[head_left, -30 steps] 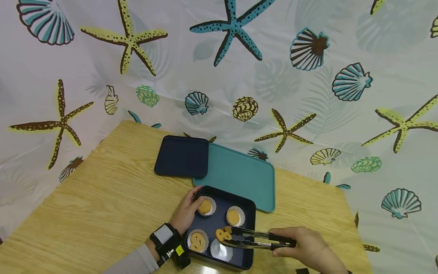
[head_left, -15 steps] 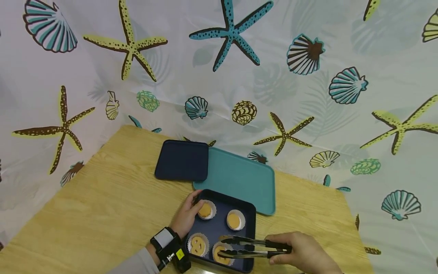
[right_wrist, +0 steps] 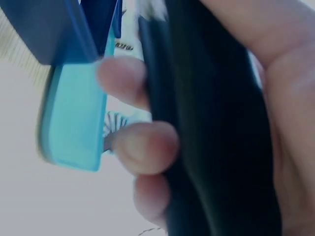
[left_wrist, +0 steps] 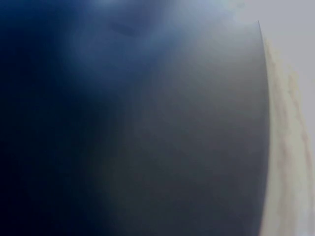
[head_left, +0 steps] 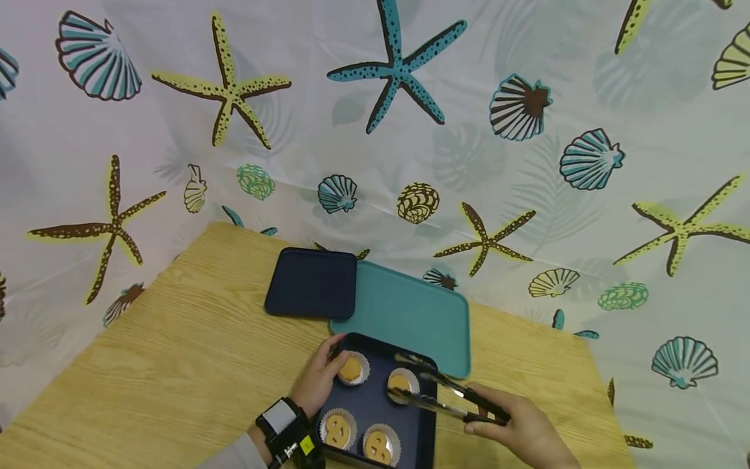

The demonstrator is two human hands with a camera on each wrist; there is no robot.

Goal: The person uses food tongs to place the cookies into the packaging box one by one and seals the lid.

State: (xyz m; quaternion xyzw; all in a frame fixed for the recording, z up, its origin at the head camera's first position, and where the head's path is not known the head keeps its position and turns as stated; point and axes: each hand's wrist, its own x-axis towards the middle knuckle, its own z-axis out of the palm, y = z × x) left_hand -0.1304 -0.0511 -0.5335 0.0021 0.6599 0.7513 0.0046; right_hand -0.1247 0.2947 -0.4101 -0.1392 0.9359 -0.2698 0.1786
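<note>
In the head view, a deep navy square pan holds several white paper cups, each with a biscuit. My left hand grips the pan's left wall, thumb over the rim by the far-left biscuit. My right hand holds metal tongs by their black handles; their spread tips lie over the far-right biscuit. Two pretzel-shaped biscuits, one near left and one near right, sit in the front cups. The right wrist view shows fingers around the tongs' handles.
Behind the pan lies a teal tray, its left end under a smaller navy tray. All stand on a wooden table. A patterned cloth hangs close behind the table. The left wrist view is mostly a blurred dark surface.
The tongs have set the pretzel-shaped biscuit in the near-right cup, let it go and moved away to the far-right cup. The left hand keeps its grip on the pan.
</note>
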